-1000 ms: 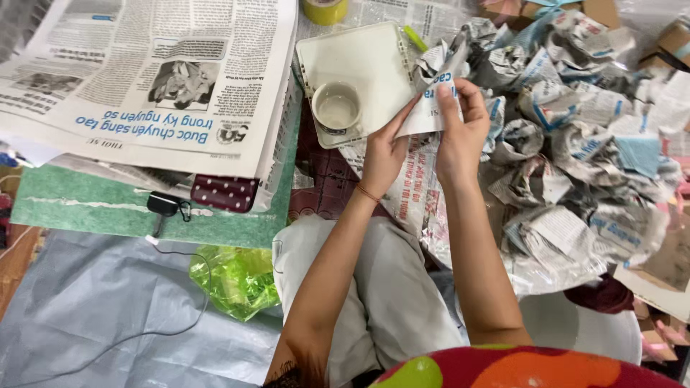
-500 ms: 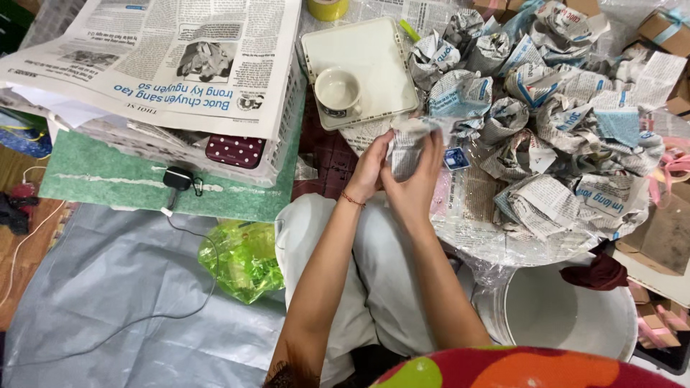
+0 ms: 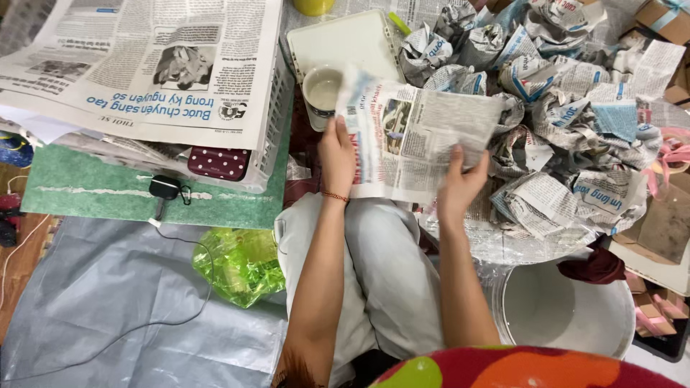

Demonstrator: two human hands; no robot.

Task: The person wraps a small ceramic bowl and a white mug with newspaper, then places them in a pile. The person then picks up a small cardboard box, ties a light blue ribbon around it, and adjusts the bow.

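Since half a second ago your hands have drawn apart and the small wad you were cupping between them has given way to an open newspaper sheet (image 3: pixel 417 140), spread flat in front of your knees. Your left hand (image 3: pixel 336 156) is closed on the sheet's left edge, thumb on top, and your right hand (image 3: pixel 460 183) pinches the lower right edge, so each grip is clamped on paper and the sheet is stretched between them, likely to keep it taut and flat. It hangs above your lap, just beside the small white cup (image 3: pixel 321 93) that stands by the white tray (image 3: pixel 345 39). The pile of crumpled newspaper bundles (image 3: pixel 560 115) lies close at your right, within reach, and the white bucket (image 3: pixel 568 309) sits by your right knee. The stacked newspapers (image 3: pixel 144 72) rest on a basket to your left.
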